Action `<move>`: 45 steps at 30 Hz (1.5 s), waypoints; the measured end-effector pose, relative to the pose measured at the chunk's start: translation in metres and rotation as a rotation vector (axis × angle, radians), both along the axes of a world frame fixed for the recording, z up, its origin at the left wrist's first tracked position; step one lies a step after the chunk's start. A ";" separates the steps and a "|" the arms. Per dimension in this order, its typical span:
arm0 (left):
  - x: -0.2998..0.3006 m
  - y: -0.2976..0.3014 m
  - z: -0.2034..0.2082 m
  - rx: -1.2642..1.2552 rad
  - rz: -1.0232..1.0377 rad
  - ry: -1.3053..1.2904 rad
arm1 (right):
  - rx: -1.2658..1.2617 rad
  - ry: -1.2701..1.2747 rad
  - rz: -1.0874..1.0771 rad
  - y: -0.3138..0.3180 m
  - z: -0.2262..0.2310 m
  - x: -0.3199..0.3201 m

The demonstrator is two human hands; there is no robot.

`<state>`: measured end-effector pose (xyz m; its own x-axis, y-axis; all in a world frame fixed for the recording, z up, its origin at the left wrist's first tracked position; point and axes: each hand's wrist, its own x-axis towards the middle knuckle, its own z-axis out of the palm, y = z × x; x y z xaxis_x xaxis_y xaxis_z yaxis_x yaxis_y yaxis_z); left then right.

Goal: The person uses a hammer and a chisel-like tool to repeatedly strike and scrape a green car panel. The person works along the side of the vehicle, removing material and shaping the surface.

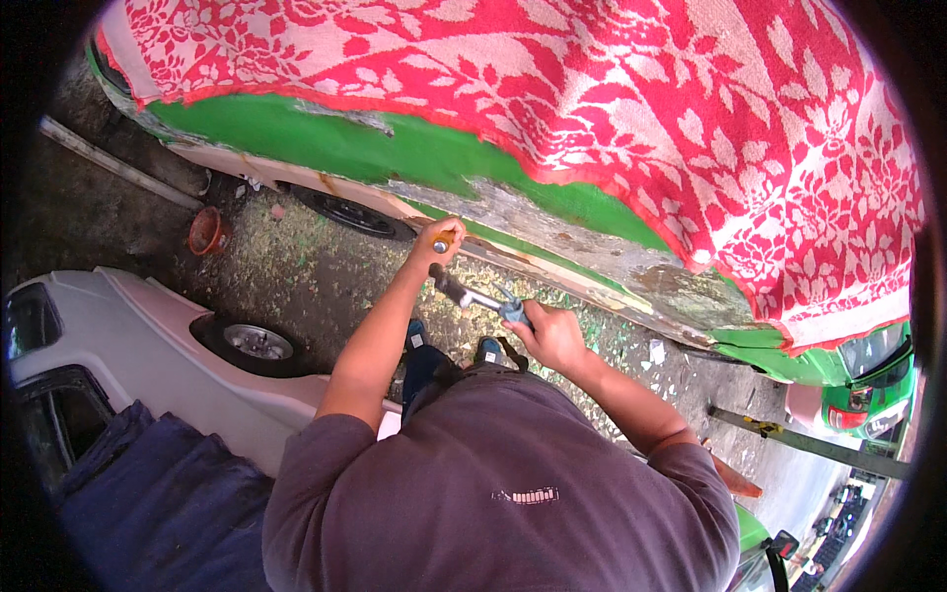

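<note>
Left hand (437,240) fisted on orange-handled chisel (443,238) against scraped green body edge (552,232). Right hand (550,333) clenched on grey metal hammer (473,296), long axis toward chisel, just right.

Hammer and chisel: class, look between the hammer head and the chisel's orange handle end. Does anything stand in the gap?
Nothing visible does. The left hand holds the chisel against the green vehicle's scraped panel; the right hand holds the hammer, whose head sits just below the chisel, with only open air between.
</note>
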<state>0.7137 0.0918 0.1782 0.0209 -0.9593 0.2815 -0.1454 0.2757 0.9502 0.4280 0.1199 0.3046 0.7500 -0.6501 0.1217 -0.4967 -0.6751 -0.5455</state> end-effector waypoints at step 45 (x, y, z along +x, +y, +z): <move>0.010 0.022 -0.025 -0.038 -0.011 0.104 | 0.281 -0.006 -0.101 0.004 0.006 0.004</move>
